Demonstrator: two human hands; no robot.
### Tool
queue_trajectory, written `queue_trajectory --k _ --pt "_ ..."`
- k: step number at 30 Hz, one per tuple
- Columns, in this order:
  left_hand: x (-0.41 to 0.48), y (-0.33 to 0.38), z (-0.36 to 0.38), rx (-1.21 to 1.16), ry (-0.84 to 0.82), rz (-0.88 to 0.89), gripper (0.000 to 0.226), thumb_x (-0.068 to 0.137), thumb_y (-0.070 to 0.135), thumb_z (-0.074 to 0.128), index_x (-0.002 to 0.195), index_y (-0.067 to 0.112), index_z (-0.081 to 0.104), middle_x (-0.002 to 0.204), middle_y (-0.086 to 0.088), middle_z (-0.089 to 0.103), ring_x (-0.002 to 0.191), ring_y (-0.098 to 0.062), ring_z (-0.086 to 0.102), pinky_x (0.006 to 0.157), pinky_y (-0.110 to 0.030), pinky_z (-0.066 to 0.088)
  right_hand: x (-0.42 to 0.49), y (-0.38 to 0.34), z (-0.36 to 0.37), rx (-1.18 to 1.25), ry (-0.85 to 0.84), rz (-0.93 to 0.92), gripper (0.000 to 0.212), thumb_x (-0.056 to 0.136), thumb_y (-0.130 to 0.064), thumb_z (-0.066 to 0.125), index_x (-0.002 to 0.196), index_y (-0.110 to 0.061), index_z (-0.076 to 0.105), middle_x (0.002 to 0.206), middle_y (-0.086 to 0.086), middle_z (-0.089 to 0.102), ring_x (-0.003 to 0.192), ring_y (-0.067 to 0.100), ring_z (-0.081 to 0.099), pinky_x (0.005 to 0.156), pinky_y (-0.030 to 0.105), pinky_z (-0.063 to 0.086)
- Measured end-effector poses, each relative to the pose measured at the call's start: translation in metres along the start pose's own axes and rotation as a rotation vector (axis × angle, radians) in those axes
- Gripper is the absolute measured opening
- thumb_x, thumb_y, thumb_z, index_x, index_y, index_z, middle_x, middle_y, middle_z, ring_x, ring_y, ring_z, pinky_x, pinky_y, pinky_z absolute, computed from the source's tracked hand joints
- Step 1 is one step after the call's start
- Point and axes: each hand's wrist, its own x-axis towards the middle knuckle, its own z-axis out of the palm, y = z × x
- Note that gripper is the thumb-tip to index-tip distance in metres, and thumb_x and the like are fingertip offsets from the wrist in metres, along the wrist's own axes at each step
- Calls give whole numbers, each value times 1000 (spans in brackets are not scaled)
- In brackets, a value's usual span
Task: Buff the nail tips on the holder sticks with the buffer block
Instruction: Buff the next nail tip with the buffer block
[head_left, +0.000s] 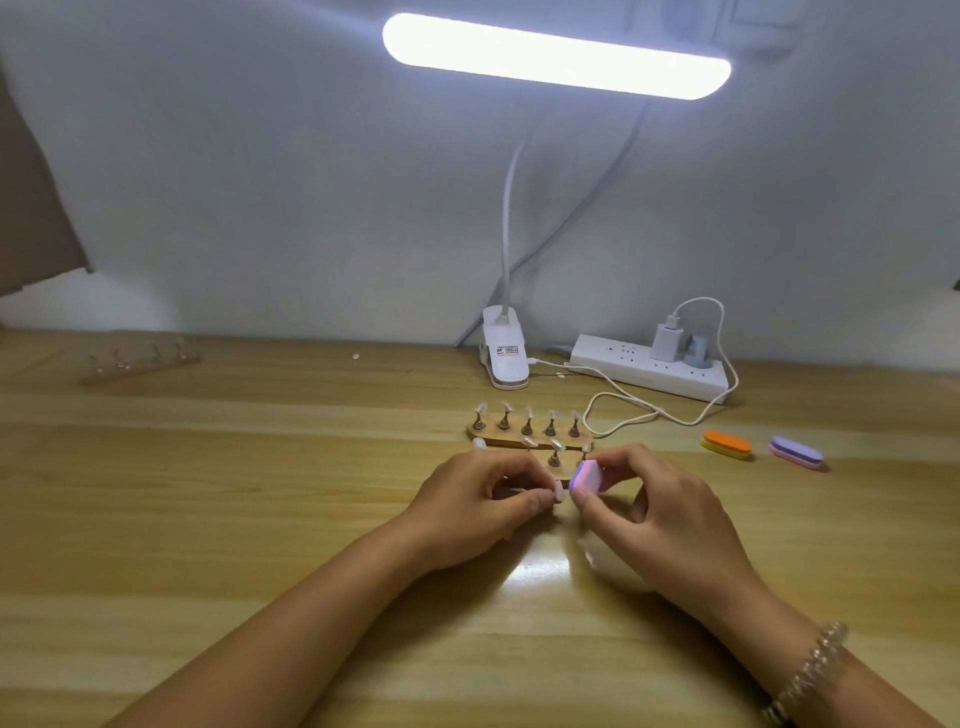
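Two hands meet low over the bench (208, 519), just in front of the wooden stands. Left hand (483, 499) pinches one holder stick between thumb and fingertips; the stick is mostly hidden, and only its pale nail tip (559, 491) pokes out to the right. Right hand (654, 509) grips the pink-and-lilac buffer block (587, 479) with thumb and forefinger, its end touching or just beside the tip; we cannot tell which. We read the step as buffing this one tip. Behind, the far stand (480, 434) carries five sticks in a row with their tips up. The near stand (566, 464) shows one stick, the rest hidden by the hands. Spare orange buffer (727, 446) and purple buffer (796, 452) lie well apart to the right. Next move, we judge: short light strokes across the tip with the left pinch steady, then the stick goes back to its stand.
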Motion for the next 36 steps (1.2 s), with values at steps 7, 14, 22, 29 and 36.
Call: queue_trajectory --k 7,14,22,29,36 --pt "0 3 -1 109 22 2 9 89 19 71 92 27 74 81 18 67 67 10 55 65 -17 39 -8 -10 1 -141 -22 -111 31 79 -65 58 93 -38 56 89 -21 60 65 -2 51 55 23 38" --pt "-1 3 -2 48 4 3 9 87 17 70 89 25 73 89 11 69 89 -12 66 79 -36 53 -8 -10 -1 -119 -53 -148 32 78 -66 58 90 -37 57 86 -21 60 67 2 53 53 20 35" --pt "0 1 -2 54 8 21 13 91 12 67 95 23 74 90 10 70 90 -10 64 84 -37 53 -9 -11 1 -143 -46 -142 35 75 -68 56 89 -36 55 85 -21 60 65 -1 51 53 23 38" --pt "-1 0 -2 42 16 25 12 93 14 65 97 21 74 82 15 66 73 4 56 66 -24 42 -9 -10 3 -165 -48 -137 31 75 -66 56 88 -37 56 84 -22 60 65 -2 51 52 20 34" --pt "-2 3 0 64 31 10 10 99 24 60 97 28 69 87 15 71 57 -8 59 61 -31 49 -1 -1 -1 23 82 -22 21 79 -55 63 90 -38 60 89 -22 65 62 2 51 58 24 35"
